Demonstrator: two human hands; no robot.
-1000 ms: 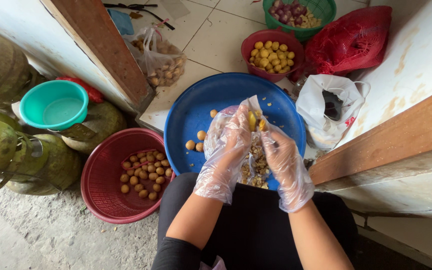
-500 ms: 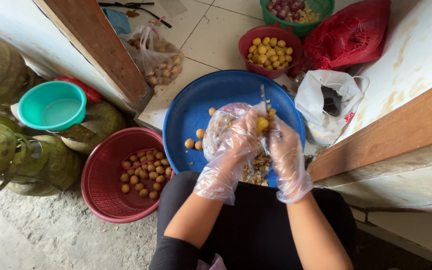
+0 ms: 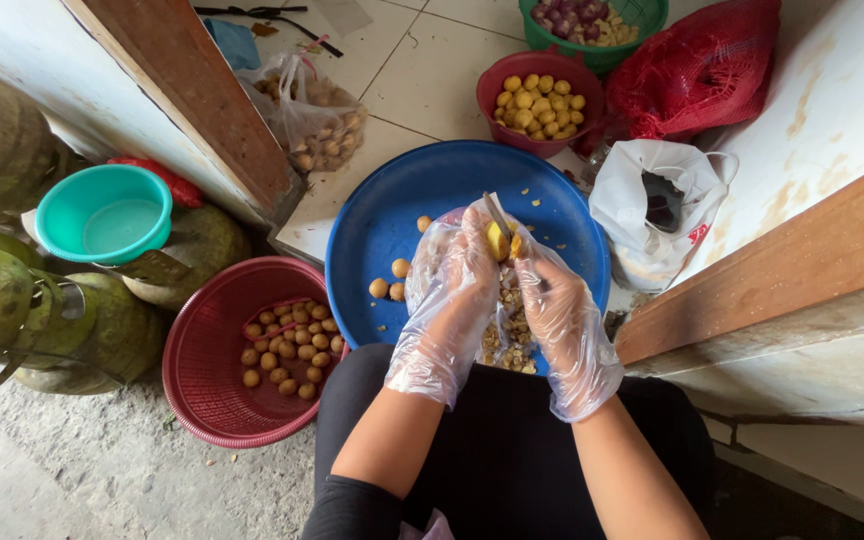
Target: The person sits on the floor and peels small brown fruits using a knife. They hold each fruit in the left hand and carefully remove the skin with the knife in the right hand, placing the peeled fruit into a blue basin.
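— Where's the potato?
— Left hand [image 3: 449,300] pinches the potato [image 3: 496,241] over the blue basin [image 3: 382,215], so peels drop in.
— Right?
— Right hand [image 3: 562,320] closed on the knife [image 3: 497,213], blade against it.

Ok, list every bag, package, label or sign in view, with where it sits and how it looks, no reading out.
Clear plastic bag: on the tiles beyond the blue basin, left of it; crumpled, holding small brownish round things.
White plastic bag: right of the basin by the wall; open mouth, dark inside, small red mark.
Red mesh sack: top right; bulging.
No signs or screens.
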